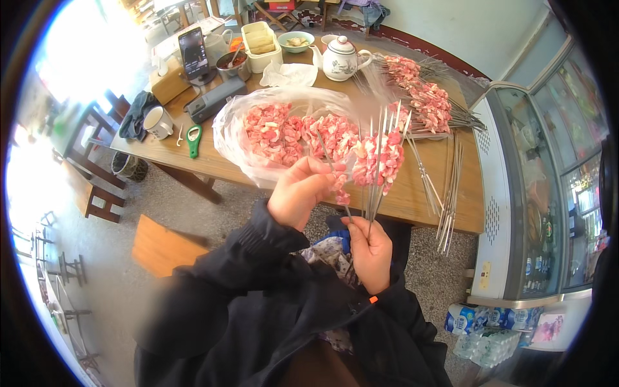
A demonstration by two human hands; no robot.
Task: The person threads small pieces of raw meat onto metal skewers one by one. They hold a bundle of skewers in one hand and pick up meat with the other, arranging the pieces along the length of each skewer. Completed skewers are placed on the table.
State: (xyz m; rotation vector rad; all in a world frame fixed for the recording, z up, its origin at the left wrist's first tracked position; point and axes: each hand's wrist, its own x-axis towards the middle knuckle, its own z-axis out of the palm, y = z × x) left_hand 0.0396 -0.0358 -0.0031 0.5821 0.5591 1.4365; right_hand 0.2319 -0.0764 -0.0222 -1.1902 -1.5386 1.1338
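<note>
My right hand (371, 251) grips a bundle of thin metal skewers (373, 200) by their lower ends. Chunks of raw pink meat (379, 157) are packed along the upper part of that bundle, with bare tips sticking up. One more skewer leans left from the same hand, a few meat pieces (342, 189) threaded low on it. Around this skewer, at the meat, my left hand (304, 191) closes its thumb and fingers; what lies inside the fingers is partly hidden. Just behind, a clear plastic bag (229, 130) lies open on the wooden table, holding loose raw meat (271, 128).
Finished meat skewers (430, 106) pile up at the back right; bare skewers (450, 193) overhang the front edge. A teapot (341, 60), phone (193, 53), mug (157, 122) and green-handled peeler (194, 141) stand or lie on the table (464, 203). A glass-fronted refrigerated cabinet (493, 193) borders the right.
</note>
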